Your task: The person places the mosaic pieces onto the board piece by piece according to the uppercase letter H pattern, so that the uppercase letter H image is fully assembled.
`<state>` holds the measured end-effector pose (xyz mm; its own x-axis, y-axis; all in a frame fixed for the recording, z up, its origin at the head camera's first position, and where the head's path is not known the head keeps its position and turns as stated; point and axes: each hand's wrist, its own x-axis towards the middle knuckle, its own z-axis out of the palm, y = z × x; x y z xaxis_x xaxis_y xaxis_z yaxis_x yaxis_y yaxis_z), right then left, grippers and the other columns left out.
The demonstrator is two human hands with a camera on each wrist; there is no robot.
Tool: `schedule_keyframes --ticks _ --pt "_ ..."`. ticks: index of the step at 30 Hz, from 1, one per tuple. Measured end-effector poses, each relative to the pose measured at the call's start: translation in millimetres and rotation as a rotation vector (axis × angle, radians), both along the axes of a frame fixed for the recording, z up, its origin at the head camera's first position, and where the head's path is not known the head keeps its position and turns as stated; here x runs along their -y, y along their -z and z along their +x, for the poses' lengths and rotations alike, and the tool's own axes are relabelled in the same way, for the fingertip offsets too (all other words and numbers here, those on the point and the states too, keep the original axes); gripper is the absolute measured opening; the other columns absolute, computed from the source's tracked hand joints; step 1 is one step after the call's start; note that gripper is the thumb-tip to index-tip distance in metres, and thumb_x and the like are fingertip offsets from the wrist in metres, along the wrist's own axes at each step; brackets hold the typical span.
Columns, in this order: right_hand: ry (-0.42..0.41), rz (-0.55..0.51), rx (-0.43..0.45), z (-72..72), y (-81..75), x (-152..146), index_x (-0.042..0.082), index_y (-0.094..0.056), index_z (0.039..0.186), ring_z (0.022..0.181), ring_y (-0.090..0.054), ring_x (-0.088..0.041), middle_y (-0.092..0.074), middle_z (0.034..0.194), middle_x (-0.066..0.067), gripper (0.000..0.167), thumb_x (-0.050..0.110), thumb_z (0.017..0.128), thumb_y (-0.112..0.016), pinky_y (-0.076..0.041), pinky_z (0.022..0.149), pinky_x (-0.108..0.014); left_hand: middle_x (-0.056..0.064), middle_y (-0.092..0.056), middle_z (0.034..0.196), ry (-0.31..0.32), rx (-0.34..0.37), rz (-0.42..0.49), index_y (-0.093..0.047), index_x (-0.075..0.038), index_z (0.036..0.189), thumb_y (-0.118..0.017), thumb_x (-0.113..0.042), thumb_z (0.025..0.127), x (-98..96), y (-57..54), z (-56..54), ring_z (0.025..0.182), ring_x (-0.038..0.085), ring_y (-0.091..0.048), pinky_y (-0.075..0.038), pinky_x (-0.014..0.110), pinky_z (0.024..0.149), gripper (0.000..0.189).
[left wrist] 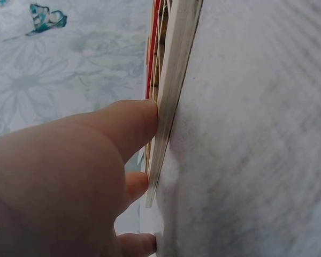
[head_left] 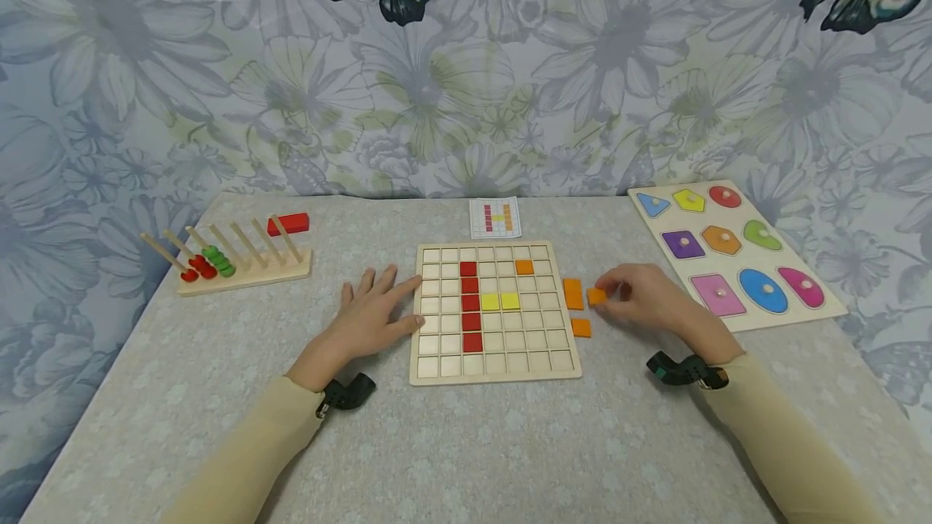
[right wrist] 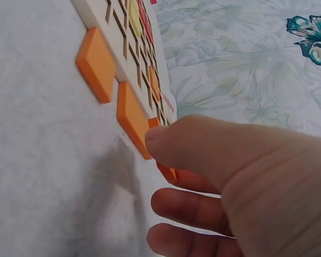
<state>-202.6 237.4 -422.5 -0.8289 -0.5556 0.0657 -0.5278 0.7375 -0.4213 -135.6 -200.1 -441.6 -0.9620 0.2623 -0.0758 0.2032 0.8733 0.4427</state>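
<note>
The wooden grid board (head_left: 437,368) lies flat with a column of red squares (head_left: 471,302), two yellow squares (head_left: 500,301) beside its middle, and one orange square (head_left: 524,267) at the upper right. My left hand (head_left: 367,318) rests spread at the board's left edge, thumb and index fingertips on the rim. Right of the board, my right hand (head_left: 644,297) pinches an orange square tile (head_left: 597,296) between thumb and fingers. Other orange tiles (head_left: 573,294) lie along the board's right edge; in the right wrist view a loose tile (right wrist: 96,64) lies against the rim.
Behind the board is a small pattern card (head_left: 495,218). At left stand a wooden peg rack (head_left: 247,273) with red and green beads and a red block (head_left: 289,223). A knobbed shape puzzle (head_left: 688,265) lies at right. Flowered cloth (head_left: 466,103) hangs behind the table.
</note>
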Motion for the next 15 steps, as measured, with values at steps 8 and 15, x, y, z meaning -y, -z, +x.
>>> schedule_keyframes --ticks 8,15 --pt "-0.027 -0.022 -0.019 -10.0 -6.2 23.4 0.002 -0.077 0.106 0.072 -0.057 -0.011 -0.074 0.090 -0.006 0.025 0.014 0.084 -0.081 -0.050 0.066 -0.025 0.029 -0.019 0.167 -0.005 0.004 -0.014 -0.039 -0.019 0.159 -0.061 -0.044 0.100 0.8 0.4 -0.1 0.153 0.060 -0.006 -0.003 0.085 0.111 0.068" --pt "-0.040 -0.038 0.011 -18.2 -7.9 41.9 0.001 -0.077 0.109 0.072 -0.058 -0.012 -0.075 0.092 -0.008 0.028 0.015 0.085 -0.081 -0.050 0.066 -0.026 0.029 -0.018 0.167 -0.006 0.005 -0.018 -0.039 -0.020 0.159 -0.061 -0.043 0.100 -0.4 -0.3 0.8 0.153 0.060 -0.007 -0.004 0.084 0.111 0.068"
